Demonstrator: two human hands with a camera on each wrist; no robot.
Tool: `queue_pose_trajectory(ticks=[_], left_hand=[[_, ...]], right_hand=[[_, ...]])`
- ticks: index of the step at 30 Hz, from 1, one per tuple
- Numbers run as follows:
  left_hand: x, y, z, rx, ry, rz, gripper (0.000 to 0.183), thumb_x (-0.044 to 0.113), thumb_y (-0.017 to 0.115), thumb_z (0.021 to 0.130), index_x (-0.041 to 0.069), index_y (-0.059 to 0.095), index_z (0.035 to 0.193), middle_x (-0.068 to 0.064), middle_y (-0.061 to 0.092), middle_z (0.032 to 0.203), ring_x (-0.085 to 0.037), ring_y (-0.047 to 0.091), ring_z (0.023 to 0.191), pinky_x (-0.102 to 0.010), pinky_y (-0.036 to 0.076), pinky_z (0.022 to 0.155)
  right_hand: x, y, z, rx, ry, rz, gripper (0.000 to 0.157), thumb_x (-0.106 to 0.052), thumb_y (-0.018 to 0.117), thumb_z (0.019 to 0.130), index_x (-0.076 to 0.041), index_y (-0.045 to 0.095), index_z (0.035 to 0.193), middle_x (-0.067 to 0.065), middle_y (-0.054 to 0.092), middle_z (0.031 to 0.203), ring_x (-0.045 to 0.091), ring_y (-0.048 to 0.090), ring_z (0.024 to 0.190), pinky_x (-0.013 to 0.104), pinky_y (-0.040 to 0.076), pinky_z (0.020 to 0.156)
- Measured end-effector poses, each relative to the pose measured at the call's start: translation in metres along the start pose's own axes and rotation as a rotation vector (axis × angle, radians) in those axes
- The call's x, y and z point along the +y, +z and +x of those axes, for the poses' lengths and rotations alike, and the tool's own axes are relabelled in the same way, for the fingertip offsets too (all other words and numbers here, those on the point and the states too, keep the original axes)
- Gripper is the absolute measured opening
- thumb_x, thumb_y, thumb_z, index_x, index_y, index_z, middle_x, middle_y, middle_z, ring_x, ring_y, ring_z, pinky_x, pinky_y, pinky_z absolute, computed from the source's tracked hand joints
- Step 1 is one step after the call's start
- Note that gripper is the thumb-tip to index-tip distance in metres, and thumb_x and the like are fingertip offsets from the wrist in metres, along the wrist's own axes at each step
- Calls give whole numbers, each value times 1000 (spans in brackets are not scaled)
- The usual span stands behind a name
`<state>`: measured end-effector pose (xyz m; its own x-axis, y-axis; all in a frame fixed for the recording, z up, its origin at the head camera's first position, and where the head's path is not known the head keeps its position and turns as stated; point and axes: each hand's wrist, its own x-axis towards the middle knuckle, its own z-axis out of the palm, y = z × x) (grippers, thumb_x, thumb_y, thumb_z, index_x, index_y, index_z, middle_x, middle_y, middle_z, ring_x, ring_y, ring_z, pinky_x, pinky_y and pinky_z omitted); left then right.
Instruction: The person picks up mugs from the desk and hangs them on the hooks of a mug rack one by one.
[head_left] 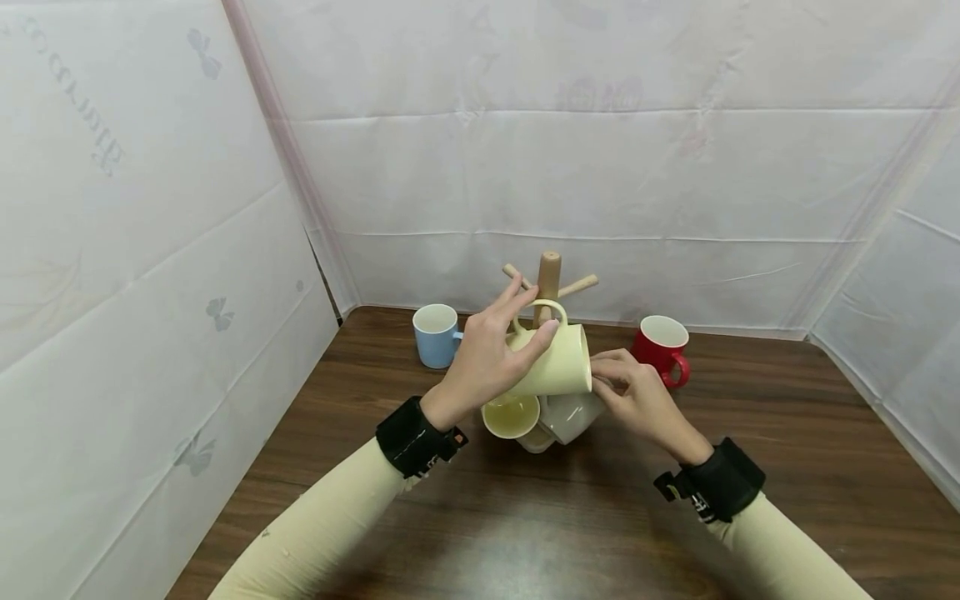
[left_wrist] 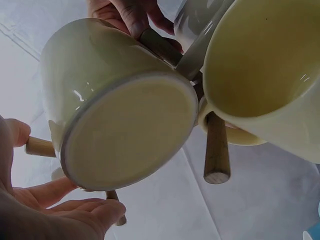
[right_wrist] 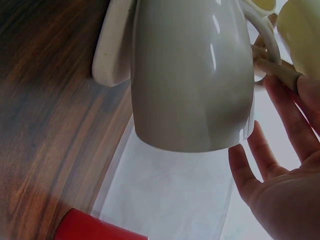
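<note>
My left hand (head_left: 487,346) holds a pale yellow mug (head_left: 562,368) on its side, handle upward, against the front of a wooden mug tree (head_left: 551,279). Its thumb lies along the mug near the handle. In the left wrist view the mug's round bottom (left_wrist: 132,130) faces the camera. My right hand (head_left: 641,396) pinches the end of a peg (right_wrist: 280,74) between thumb and finger. On that peg a grey mug (right_wrist: 195,75) hangs by its handle. A second yellow mug (head_left: 512,418) hangs from another peg (left_wrist: 217,155) at the left, its mouth toward me.
A light blue mug (head_left: 435,343) stands upright on the dark wood table (head_left: 450,525) at the left. Toward the right stands a red mug (head_left: 654,354), close behind my right hand. White sheeting (head_left: 600,183) walls off the back and sides.
</note>
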<state>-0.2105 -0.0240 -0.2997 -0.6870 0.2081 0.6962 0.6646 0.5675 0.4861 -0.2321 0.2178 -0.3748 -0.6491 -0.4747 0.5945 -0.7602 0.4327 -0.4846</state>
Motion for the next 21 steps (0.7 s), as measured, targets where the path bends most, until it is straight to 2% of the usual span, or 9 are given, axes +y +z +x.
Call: queue_pose_trajectory(ticks=[5,9,16,21], left_hand=[[-5,-1,0,-8,-5,-22,54,51,49,91,16,53,131,-12,36,143,-17,38,123,-37,40,96],[-10,-3,1,-26,21,-37,52,49,49,91,16,53,131,-12,36,143,-16,39,123,-39,41,96],[-15,-6,6,-97,47,-65,52,48,47,93,16,50,134,2,31,146,-15,38,125,-36,40,96],[-17,-8,9,-141,98,-93,50,43,46,95,13,47,135,1,36,144,-14,34,128,-38,40,97]], right_hand=[[-6,5,-3,32,-1,-11,25,-14,67,85,-24,69,108,-6,63,102,13,53,99,42,54,68],[-11,6,-5,47,3,-30,26,-13,68,84,-23,69,107,-7,63,100,12,52,98,37,55,67],[-20,8,-10,82,-6,-84,28,-13,68,83,-22,68,109,-4,62,100,11,52,100,37,53,72],[-23,10,-13,107,5,-92,28,-12,69,81,-17,69,109,2,60,103,13,56,94,38,53,68]])
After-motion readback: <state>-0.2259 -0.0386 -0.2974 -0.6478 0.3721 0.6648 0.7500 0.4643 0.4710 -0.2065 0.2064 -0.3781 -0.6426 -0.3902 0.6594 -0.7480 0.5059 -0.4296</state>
